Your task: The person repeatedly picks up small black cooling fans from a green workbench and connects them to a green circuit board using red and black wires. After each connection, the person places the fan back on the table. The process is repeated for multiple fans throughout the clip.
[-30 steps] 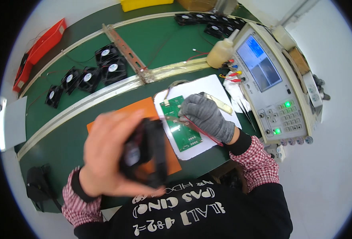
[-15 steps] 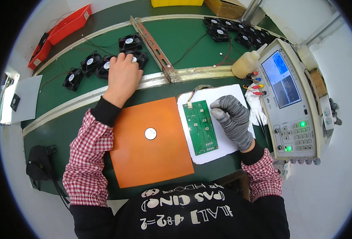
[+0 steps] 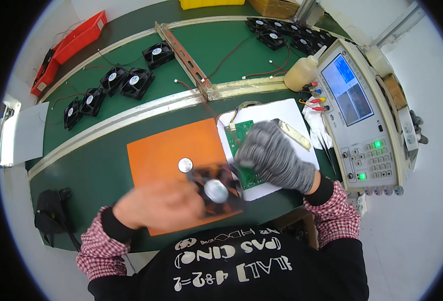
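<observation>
My bare left hand (image 3: 164, 203), smeared by motion, grips the left side of a black square cooling fan (image 3: 216, 191). The fan is above the lower right part of an orange mat (image 3: 166, 150), its pale round hub facing up. A white disc (image 3: 185, 165) lies on that mat. My right hand (image 3: 274, 155), in a grey striped knit glove, is closed over a green circuit board (image 3: 249, 176) and hides much of it. Whatever its fingers hold is hidden. A thin dark red wire (image 3: 209, 106) runs from a small white plug towards the board.
Several black fans (image 3: 137, 83) stand behind the metal rail, with more (image 3: 271, 39) at the back right. A cream bottle (image 3: 302, 74) stands beside a screen-fitted test instrument (image 3: 352, 115). Tweezers (image 3: 328, 150) lie near a yellowish strip (image 3: 296, 135) on a white board (image 3: 276, 110).
My left hand has come back from the fan row to the mat with a fan. My right hand has moved left over the circuit board, uncovering the yellowish strip.
</observation>
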`<move>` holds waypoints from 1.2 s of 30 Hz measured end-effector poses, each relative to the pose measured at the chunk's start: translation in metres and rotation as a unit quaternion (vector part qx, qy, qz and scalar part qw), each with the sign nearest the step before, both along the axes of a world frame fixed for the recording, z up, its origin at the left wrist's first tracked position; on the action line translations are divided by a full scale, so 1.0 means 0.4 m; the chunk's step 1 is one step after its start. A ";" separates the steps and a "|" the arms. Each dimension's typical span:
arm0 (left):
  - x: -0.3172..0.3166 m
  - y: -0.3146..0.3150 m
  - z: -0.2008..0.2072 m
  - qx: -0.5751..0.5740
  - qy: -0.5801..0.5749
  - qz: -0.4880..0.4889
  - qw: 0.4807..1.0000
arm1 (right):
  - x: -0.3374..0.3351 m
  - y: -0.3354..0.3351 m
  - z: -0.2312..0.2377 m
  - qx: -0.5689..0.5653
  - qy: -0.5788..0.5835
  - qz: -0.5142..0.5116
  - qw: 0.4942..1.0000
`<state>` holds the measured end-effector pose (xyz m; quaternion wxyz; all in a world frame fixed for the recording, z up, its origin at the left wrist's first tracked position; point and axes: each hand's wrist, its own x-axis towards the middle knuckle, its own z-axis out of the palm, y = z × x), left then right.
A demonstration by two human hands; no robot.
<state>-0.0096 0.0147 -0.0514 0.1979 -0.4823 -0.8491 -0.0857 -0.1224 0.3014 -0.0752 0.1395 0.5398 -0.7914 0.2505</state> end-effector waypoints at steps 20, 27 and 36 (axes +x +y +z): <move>-0.060 -0.086 -0.044 0.226 -0.080 0.236 0.942 | -0.032 0.050 -0.048 -0.129 -0.366 -0.126 0.913; -0.076 0.015 -0.035 0.168 -0.303 0.209 0.914 | -0.025 0.033 -0.073 -0.107 -0.289 -0.144 0.940; -0.083 0.027 -0.051 0.141 -0.255 0.203 0.935 | -0.050 0.040 -0.068 -0.074 -0.270 -0.107 0.954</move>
